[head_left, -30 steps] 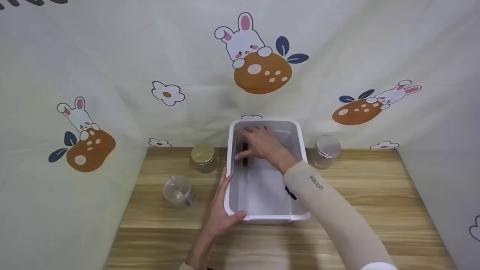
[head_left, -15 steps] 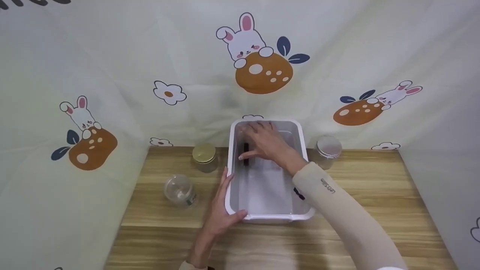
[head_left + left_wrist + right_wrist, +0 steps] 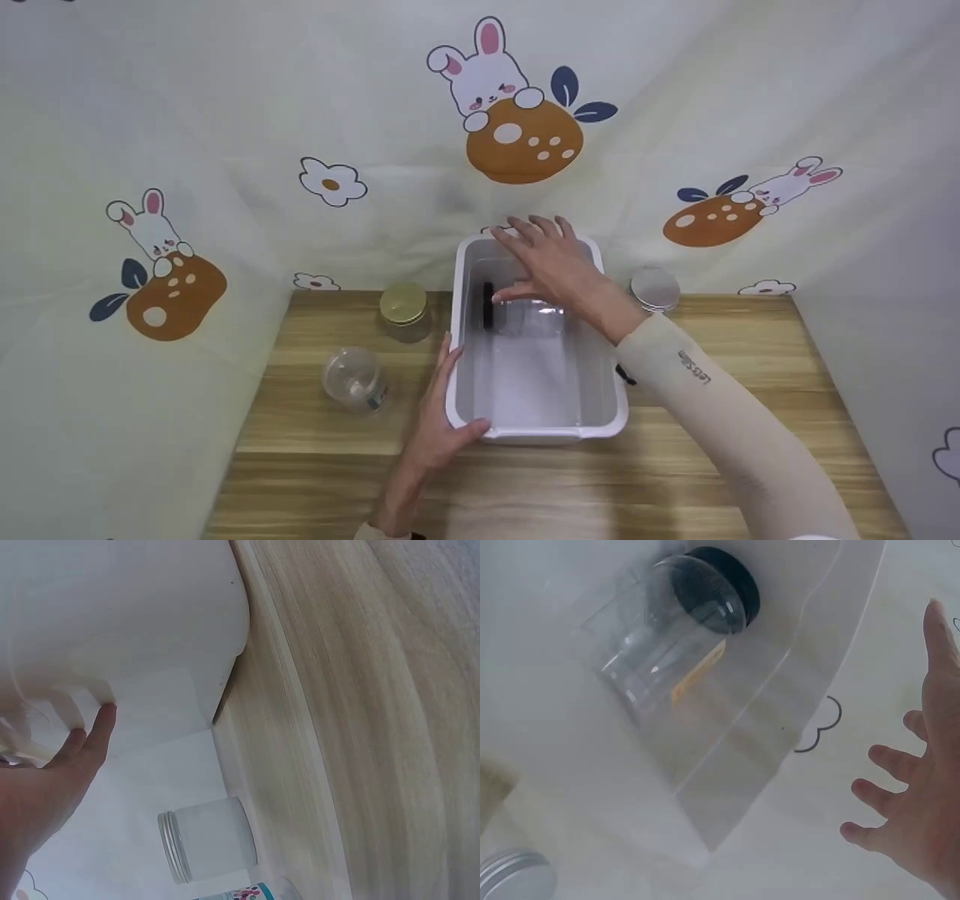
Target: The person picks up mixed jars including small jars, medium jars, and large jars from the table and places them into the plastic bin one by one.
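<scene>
left grip [image 3: 433, 433] holds the white rectangular plastic bin [image 3: 536, 433]; right grip [image 3: 559, 271] spread, unladen. clear black-lidded cylindrical jar [image 3: 649, 652], perhaps light, slippery; clasp its body.

Tub [image 3: 536, 433]: I see it on the table [image 3: 300, 469], before the wall [image 3: 397, 142].
Inner jar [image 3: 671, 634]: on its side in the tub.
Back jar [image 3: 406, 311]: left, near the wall.
Front jar [image 3: 355, 380]: farther left, nearer my viewpoint.
Right jar [image 3: 655, 289]: beside the tub's far end.
Left hand [image 3: 441, 424]: on the tub's near-left corner.
Right hand [image 3: 555, 264]: above the tub's far end.
</scene>
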The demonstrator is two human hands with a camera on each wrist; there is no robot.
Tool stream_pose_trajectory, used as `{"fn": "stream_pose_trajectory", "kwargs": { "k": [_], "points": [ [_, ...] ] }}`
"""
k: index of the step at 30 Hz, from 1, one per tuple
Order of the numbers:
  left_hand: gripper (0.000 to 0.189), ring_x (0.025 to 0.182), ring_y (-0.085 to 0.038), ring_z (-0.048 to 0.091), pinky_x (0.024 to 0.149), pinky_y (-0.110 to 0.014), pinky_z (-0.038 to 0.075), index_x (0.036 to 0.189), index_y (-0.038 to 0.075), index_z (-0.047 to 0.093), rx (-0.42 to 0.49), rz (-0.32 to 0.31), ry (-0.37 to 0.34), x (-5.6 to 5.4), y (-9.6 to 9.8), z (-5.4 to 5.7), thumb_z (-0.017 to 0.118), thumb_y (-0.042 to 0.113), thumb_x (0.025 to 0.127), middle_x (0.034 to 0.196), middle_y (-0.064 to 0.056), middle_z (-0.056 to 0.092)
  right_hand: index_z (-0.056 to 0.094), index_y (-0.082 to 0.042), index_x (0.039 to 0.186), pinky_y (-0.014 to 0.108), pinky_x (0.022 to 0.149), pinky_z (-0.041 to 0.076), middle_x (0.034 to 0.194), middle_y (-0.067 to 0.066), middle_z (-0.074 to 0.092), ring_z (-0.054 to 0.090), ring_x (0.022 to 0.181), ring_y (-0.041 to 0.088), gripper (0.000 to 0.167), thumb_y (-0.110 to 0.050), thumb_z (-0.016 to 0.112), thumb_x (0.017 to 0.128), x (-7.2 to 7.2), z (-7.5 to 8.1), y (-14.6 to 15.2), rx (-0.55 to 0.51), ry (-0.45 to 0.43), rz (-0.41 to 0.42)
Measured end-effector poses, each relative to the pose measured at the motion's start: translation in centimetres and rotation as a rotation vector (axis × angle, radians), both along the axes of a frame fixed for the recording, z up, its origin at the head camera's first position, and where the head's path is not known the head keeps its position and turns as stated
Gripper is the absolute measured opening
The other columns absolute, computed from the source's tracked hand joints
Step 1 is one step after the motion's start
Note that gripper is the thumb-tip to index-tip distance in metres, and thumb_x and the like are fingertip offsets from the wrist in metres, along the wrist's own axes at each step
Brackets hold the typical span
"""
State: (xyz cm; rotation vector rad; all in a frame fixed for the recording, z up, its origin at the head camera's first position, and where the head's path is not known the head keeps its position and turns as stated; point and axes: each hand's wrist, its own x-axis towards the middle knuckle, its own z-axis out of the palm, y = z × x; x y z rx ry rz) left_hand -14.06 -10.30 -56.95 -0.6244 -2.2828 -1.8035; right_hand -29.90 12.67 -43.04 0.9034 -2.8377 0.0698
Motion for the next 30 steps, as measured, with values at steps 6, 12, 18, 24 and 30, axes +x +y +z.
{"fn": "stream_pose_trajectory", "kwargs": {
  "k": [6,12,18,24,30],
  "points": [
    [0.102,0.147,-0.036,0.021,0.11,-0.065,0.024,0.155,0.013,0.032,-0.027,0.013,0.01,0.1,-0.2,0.1,0.08,0.052,0.074,0.166,-0.01,0.012,0.034,-0.022,0.156,0.063,0.114,0.023,0.156,0.012,0.038,0.035,0.14,0.039,0.104,-0.081,0.059,0.074,0.1,-0.6,0.9,-0.03,-0.011,0.007],
    [0.102,0.147,-0.037,0.022,0.11,-0.064,0.025,0.156,0.016,0.031,-0.029,0.015,0.015,0.2,0.0,0.2,0.081,0.049,0.073,0.166,-0.009,0.012,0.037,-0.021,0.154,0.063,0.114,0.022,0.155,0.013,0.041,0.035,0.14,0.039,0.102,-0.078,0.064,0.074,0.1,-0.9,2.0,-0.07,-0.021,-0.001],
    [0.103,0.147,-0.036,0.021,0.11,-0.065,0.024,0.156,0.015,0.031,-0.037,0.024,0.005,0.1,-0.2,0.3,0.082,0.046,0.072,0.166,-0.008,0.012,0.036,-0.022,0.155,0.062,0.115,0.02,0.155,0.013,0.039,0.033,0.141,0.038,0.101,-0.077,0.064,0.075,-0.1,-1.2,3.4,-0.061,-0.058,-0.038],
    [0.104,0.147,-0.035,0.021,0.11,-0.064,0.024,0.156,0.017,0.031,-0.033,0.032,-0.011,0.3,-0.4,0.4,0.082,0.05,0.072,0.167,-0.006,0.011,0.036,-0.021,0.155,0.062,0.114,0.024,0.156,0.013,0.038,0.033,0.141,0.038,0.101,-0.083,0.055,0.077,-0.3,-2.2,4.5,-0.066,-0.075,-0.01],
    [0.103,0.147,-0.035,0.022,0.114,-0.052,0.026,0.155,0.011,0.032,-0.009,0.0,0.022,0.1,-0.1,0.2,0.083,0.042,0.071,0.166,-0.009,0.013,0.038,-0.02,0.153,0.061,0.113,0.025,0.155,0.014,0.039,0.035,0.14,0.039,0.107,-0.089,0.049,0.073,0.2,-2.7,6.3,-0.106,-0.047,-0.014]
  ]
}}
